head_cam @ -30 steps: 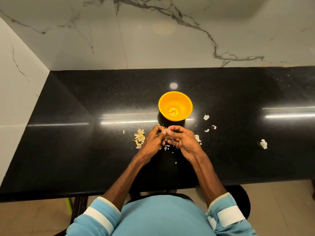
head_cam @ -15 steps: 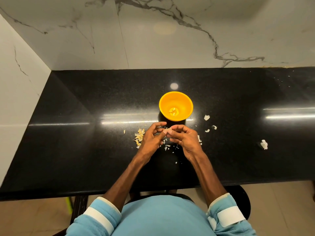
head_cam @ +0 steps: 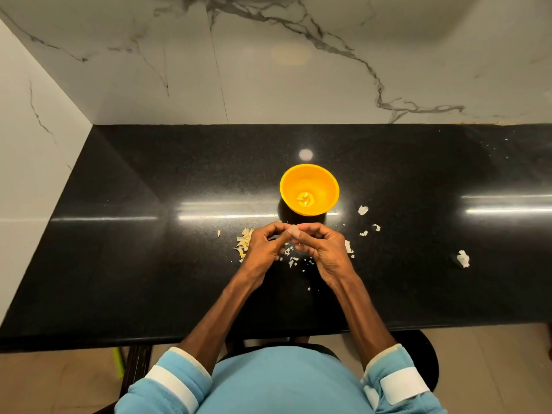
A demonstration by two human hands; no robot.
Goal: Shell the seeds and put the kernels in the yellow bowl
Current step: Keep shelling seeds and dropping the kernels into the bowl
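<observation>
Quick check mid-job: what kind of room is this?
Probably a home kitchen: a black stone counter set into a corner of marble-look walls, with a yellow bowl and seed shells on it.

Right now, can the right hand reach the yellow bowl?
Probably yes: the round yellow plastic bowl stands open just beyond the right hand, with only bare black counter between.

Reaches forward with both bare forearms, angled inward so the wrists sit near each other. Holds the left hand (head_cam: 263,249) and the right hand (head_cam: 324,251) just beside one another, backs turned upward, fingers curled. Presses the fingertips (head_cam: 294,232) of both hands together in a pinch at the far side. Cannot tell whether anything sits in that pinch. Wears sleeves bunched at the elbows.
</observation>
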